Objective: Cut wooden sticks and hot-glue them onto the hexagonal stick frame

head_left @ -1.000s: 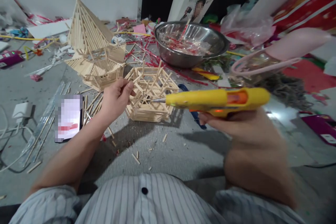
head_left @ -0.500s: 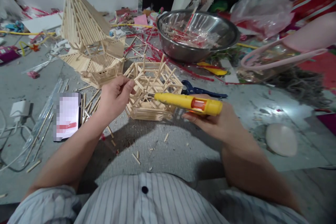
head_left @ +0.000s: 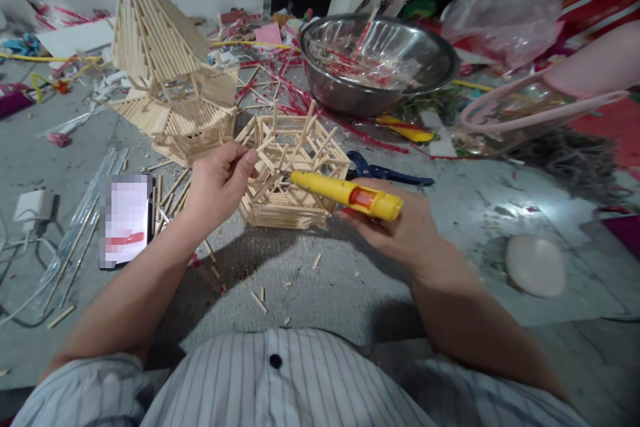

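My right hand (head_left: 395, 230) is wrapped round a yellow hot glue gun (head_left: 345, 195), its nozzle pointing left over a hexagonal frame (head_left: 285, 219) built of thin wooden sticks. My left hand (head_left: 225, 173) is pinched at the frame's left side, on a short wooden stick (head_left: 265, 145) that sticks out past the fingertips. The nozzle is close to the sticks near the left fingers; whether it touches them I cannot tell. Behind the left hand stands a stick-built tower (head_left: 155, 47) with a pointed roof and flared lower eaves.
A steel bowl (head_left: 375, 103) holding plastic wrappers stands behind the frame. Blue-handled pliers (head_left: 390, 173) lie to its right. At left are a phone (head_left: 126, 220), loose sticks (head_left: 175, 193) and a white charger (head_left: 34, 205). A pale rounded object (head_left: 536, 265) sits at right.
My right hand and the glue gun have moved left and tilted, the rear end dropping. My left hand stays almost in place. The view has shifted slightly.
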`<move>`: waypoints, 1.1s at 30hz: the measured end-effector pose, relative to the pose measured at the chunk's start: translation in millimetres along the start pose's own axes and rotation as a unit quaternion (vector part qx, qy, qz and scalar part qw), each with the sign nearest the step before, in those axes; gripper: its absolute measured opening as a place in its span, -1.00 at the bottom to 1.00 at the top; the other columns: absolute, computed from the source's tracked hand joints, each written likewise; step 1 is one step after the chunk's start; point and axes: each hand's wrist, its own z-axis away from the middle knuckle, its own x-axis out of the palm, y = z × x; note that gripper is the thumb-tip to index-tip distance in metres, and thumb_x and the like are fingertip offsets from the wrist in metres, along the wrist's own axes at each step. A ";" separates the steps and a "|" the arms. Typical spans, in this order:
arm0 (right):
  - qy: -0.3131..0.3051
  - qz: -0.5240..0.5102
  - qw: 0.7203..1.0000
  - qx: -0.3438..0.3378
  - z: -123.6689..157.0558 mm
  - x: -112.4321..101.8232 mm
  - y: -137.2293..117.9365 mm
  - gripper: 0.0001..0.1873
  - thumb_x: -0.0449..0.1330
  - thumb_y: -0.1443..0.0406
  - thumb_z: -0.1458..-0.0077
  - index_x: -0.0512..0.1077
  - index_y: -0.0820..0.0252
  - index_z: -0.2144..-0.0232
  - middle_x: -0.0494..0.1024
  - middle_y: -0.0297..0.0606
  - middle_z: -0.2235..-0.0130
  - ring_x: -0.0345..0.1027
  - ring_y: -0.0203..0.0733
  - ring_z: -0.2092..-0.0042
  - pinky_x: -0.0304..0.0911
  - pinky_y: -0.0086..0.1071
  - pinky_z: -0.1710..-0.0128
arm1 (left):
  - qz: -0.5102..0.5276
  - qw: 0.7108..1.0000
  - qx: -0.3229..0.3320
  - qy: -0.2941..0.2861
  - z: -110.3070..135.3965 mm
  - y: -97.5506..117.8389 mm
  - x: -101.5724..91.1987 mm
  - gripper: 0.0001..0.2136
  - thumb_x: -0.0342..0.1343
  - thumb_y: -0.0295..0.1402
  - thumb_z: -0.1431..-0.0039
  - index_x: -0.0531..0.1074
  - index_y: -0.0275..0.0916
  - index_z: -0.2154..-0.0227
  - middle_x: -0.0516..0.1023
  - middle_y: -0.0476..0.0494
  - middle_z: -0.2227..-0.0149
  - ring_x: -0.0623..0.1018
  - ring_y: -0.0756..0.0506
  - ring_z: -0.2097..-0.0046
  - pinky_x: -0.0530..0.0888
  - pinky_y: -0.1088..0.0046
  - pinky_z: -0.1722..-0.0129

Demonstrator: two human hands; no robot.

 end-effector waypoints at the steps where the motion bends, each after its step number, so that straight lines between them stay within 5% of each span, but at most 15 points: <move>1: -0.006 -0.006 1.000 0.016 0.4 0.1 -0.1 -0.72 0.20 0.22 -0.09 0.39 0.06 0.11 0.60 -0.25 0.21 0.53 -0.13 0.27 0.45 -0.28 0.33 | 0.001 1.000 -0.003 0.000 0.0 0.6 -0.1 -0.74 -0.01 -0.22 -0.23 0.40 -0.23 0.50 0.40 0.00 0.62 0.34 0.06 0.60 0.21 0.56 0.63; 7: -0.027 -0.056 0.994 0.092 1.6 1.1 -0.8 -0.70 0.19 0.16 -0.07 0.43 0.05 0.12 0.60 -0.25 0.17 0.53 -0.11 0.19 0.47 -0.24 0.20 | 0.001 1.000 -0.001 0.001 -0.1 1.8 -0.1 -0.75 -0.01 -0.25 -0.22 0.39 -0.22 0.51 0.41 -0.01 0.60 0.35 0.06 0.58 0.21 0.56 0.62; 33: -0.005 -0.053 0.994 0.097 -0.3 4.9 -0.7 -0.74 0.18 0.12 -0.06 0.46 0.05 0.20 0.61 -0.23 0.20 0.54 -0.08 0.20 0.47 -0.21 0.22 | 0.004 1.000 0.001 -0.001 -0.5 1.9 -0.1 -0.77 0.00 -0.24 -0.21 0.39 -0.22 0.50 0.46 -0.03 0.57 0.36 0.05 0.56 0.20 0.54 0.61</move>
